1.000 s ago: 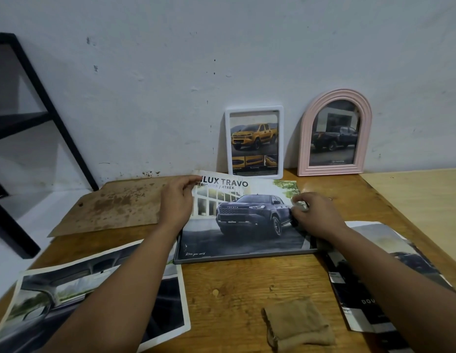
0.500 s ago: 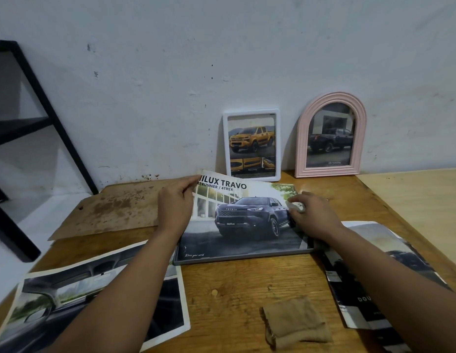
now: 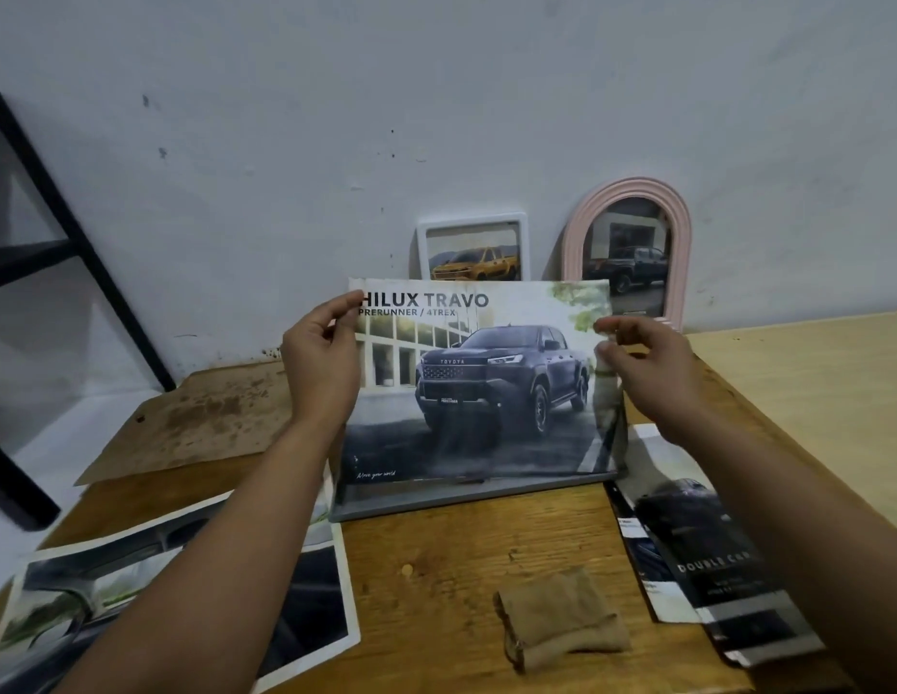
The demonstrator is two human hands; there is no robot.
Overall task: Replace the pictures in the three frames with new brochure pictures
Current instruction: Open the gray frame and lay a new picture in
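Behind raised brochure picture (image 3: 479,378), white frame (image 3: 472,223) half hidden, gray frame (image 3: 466,498) partly covered

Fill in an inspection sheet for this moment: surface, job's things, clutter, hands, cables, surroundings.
Surface: wooden table, scuffed.
Job's things: grey frame tilted up with truck brochure page; white frame and pink arched frame lean on the wall, both holding truck pictures.
Clutter: loose print, folded brochure, brown cloth, stained board.
Hands: left hand pinches the page's top left corner; right hand at its right edge, grip unclear.
Cables: nothing seen.
Surroundings: white wall, black shelf frame.
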